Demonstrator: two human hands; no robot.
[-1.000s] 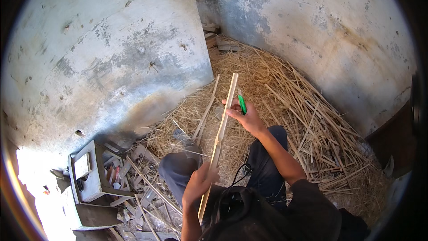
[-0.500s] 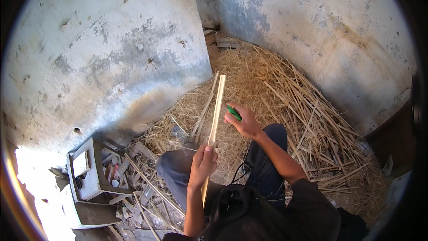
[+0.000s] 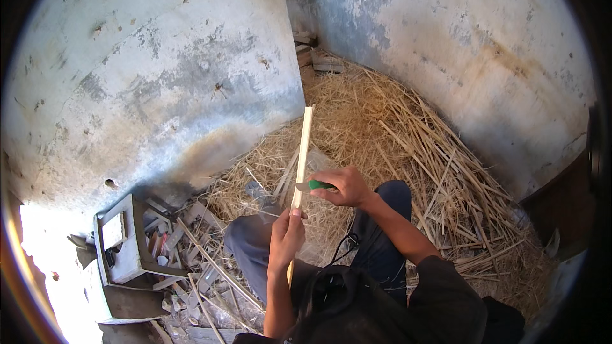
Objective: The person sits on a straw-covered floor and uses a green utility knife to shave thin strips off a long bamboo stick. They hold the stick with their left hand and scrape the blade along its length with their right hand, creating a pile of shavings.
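Left hand (image 3: 285, 237) gripped stick (image 3: 302, 153) pointing 12 o'clock; right hand (image 3: 344, 186) closed on green-handled knife (image 3: 313, 185), blade touching stick.

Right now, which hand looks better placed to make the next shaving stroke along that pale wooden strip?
Probably the right hand: it grips the green-handled knife, whose blade meets the pale wooden strip. The left hand is wrapped around the strip lower down, steadying it upright.

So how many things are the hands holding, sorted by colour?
Pale: 1, the long stick in the left hand.
Green: 1, the knife handle in the right hand, its blade against the stick.
Total: 2.
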